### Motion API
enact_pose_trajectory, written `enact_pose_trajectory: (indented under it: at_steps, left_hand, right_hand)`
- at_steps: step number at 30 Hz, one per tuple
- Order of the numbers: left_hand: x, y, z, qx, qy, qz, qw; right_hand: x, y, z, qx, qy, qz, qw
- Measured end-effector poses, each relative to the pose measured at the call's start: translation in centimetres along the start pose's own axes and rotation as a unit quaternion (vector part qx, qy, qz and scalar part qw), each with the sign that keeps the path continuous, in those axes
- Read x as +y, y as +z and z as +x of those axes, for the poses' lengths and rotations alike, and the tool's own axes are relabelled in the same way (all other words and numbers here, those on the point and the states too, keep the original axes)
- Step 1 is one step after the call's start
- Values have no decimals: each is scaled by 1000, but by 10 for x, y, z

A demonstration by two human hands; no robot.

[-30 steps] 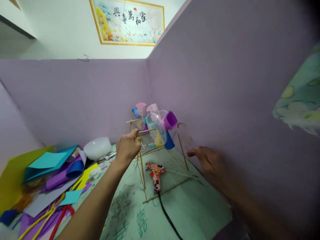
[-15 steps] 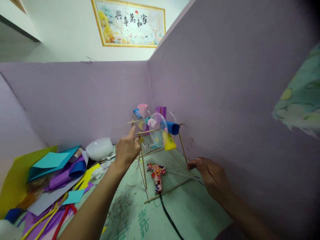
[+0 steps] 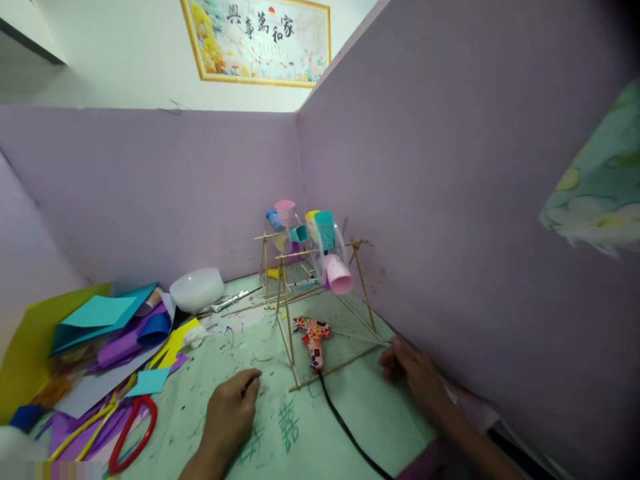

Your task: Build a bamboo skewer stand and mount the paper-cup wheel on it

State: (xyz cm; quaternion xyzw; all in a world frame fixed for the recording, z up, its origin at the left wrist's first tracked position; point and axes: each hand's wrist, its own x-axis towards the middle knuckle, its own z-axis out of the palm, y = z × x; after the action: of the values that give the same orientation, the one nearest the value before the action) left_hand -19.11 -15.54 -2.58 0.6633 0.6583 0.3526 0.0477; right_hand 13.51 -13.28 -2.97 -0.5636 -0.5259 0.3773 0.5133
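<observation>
A water-wheel model made of thin wooden sticks stands on the table. Its wheel point(image 3: 345, 244), clear plastic discs with teal, yellow and pink cups around them, hangs on a stick axle above the stick frame point(image 3: 286, 313). Low in front of the frame, my left hand point(image 3: 233, 410) is closed with its fingers curled, apart from the model. My right hand point(image 3: 413, 370) is beside the frame's right bottom corner, fingers curled and fingertips at the stick ends; what they grip is hidden. A flower-patterned glue gun point(image 3: 315, 340) lies inside the frame's base, its black cord point(image 3: 340, 423) running toward me.
Behind stands a second wheel model point(image 3: 284, 230). At left are coloured foam sheets point(image 3: 103, 313), red-handled scissors point(image 3: 133, 433) and a white bowl point(image 3: 197, 290). Purple walls point(image 3: 450, 167) close in the back and right. Green writing marks the tabletop point(image 3: 370, 427).
My left hand has drawn back from the axle end down to the table front, its fingers curling in. The wheel has turned, showing other cups. My right hand has shifted slightly down.
</observation>
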Motion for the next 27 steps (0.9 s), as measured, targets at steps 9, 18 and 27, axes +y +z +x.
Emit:
enact_pose_trajectory:
  at_steps: [9, 18, 27]
  left_hand:
    - [9, -7, 3, -61, -57, -11, 996]
    - [12, -8, 4, -80, -62, -2, 995]
    - [14, -9, 3, -87, -64, 3, 994]
  right_hand:
    - [-3, -1, 0, -14, 18, 19, 1000]
    - [-3, -1, 0, -21, 7, 14, 1000]
    - [-3, -1, 1, -19, 7, 5, 1000]
